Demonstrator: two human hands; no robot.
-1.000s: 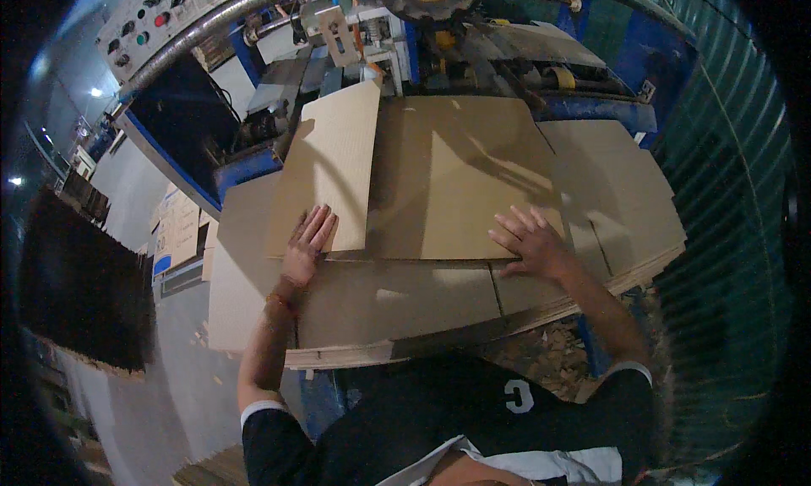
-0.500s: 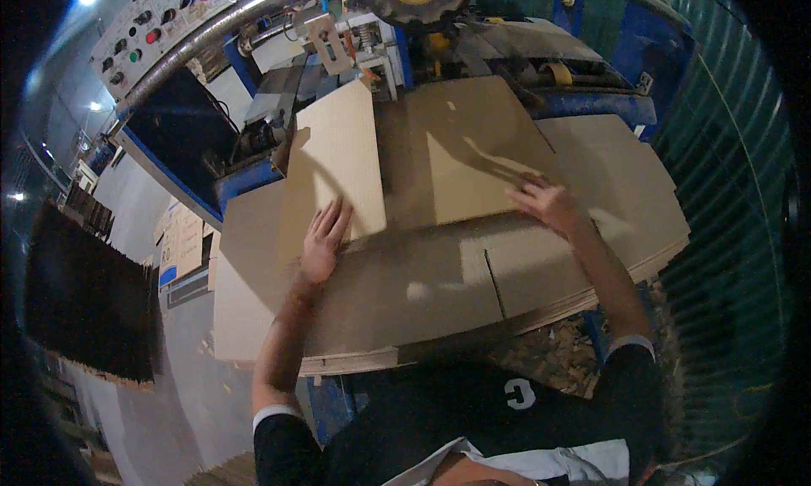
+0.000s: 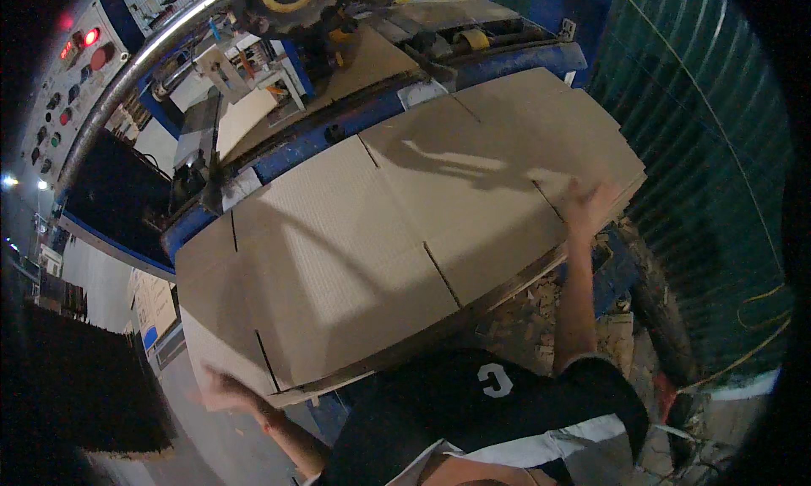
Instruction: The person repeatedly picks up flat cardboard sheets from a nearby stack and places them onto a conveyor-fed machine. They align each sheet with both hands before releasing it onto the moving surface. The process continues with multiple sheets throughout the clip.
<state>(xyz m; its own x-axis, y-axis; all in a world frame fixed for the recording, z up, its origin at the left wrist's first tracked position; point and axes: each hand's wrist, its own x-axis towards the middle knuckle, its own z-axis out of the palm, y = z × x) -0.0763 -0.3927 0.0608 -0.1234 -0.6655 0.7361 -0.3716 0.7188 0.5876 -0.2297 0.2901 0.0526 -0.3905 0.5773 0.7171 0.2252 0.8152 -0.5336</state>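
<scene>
Fingers on the right hand (image 3: 590, 209) are spread apart with nothing clamped in them, and the left hand (image 3: 228, 393) looks loosely open too, though both are pretty blurry. Right one's at the right end of the cardboard stack (image 3: 338, 258), can't tell if it's touching; left one's just off the near left corner. Stack sits crossways between the person and the blue machine (image 3: 473, 74), slotted top sheet facing up. Another brown sheet (image 3: 376, 59) lies inside the machine, so my guess is we're between sheets in a feeding step. I'd say the next move calls for getting both hands on the top sheet's edges, lifting just that one and squaring it to the machine. As for writing: the dark shirt (image 3: 405, 393) has one big pale character (image 3: 495, 380) on it, and the control panel (image 3: 68, 119) has a red lit readout, too small for me to make out. Off to the left, a printed box (image 3: 154, 307) with a blue patch has markings I can't read either. No brand I can pick out anywhere.
</scene>
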